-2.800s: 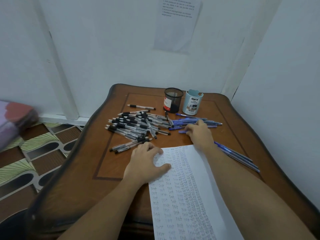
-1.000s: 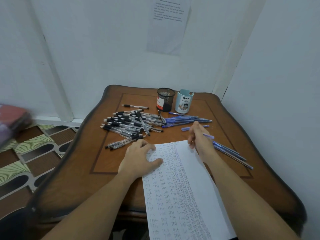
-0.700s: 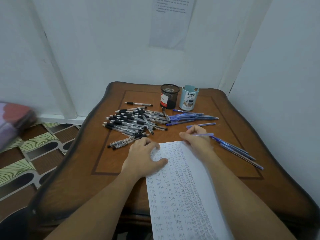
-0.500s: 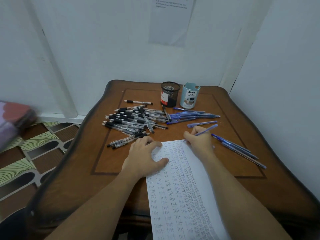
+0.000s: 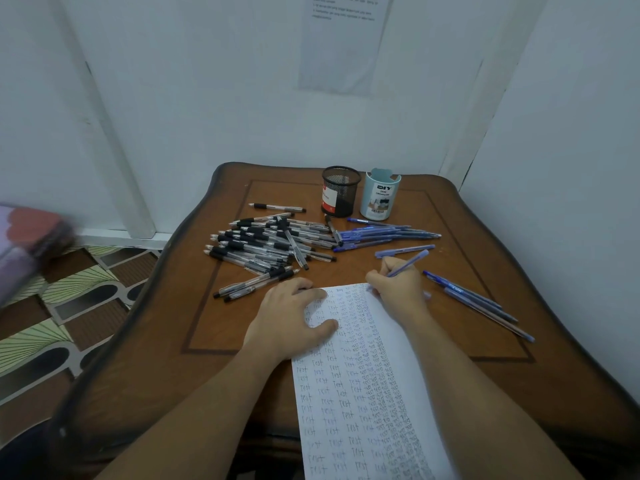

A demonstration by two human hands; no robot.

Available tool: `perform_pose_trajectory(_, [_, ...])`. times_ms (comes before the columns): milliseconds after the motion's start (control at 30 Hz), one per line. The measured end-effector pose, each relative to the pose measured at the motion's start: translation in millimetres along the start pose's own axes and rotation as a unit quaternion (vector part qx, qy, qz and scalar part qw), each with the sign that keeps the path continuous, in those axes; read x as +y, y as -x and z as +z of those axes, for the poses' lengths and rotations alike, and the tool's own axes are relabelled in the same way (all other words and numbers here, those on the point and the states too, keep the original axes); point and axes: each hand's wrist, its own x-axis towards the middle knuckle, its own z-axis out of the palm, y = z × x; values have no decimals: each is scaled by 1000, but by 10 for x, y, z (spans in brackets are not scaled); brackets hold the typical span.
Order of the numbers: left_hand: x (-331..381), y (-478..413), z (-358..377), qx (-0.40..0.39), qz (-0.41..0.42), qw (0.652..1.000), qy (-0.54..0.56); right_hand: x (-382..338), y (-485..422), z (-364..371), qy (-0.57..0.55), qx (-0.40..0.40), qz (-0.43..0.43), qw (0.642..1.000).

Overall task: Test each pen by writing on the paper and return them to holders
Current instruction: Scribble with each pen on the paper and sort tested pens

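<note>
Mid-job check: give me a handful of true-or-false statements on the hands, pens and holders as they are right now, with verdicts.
1. The right hand holds a blue pen at the top of the paper. True.
2. The left hand is lifted off the paper. False: it rests on the paper's upper left corner.
3. The black mesh holder is full of pens. False: none stick out of it; pens lie on the table.
4. The black pens are piled left of the blue pens. True.
5. The light-blue holder is tipped over. False: it stands upright beside the mesh one.
</note>
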Motion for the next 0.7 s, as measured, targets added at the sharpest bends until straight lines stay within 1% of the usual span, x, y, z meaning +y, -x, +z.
perform_pose_trajectory(233, [4, -3, -3, -4, 2, 1000, -2, -13, 1, -8, 0, 6, 14, 1000])
perform_pose_trajectory(400, [15, 1, -1, -2, 1, 1000, 2, -12, -7, -12, 4, 20, 8, 1000])
perform_pose_trajectory(700, [14, -11, -14, -18, -8, 1000, -4, -12, 4, -1, 15, 18, -4, 1000])
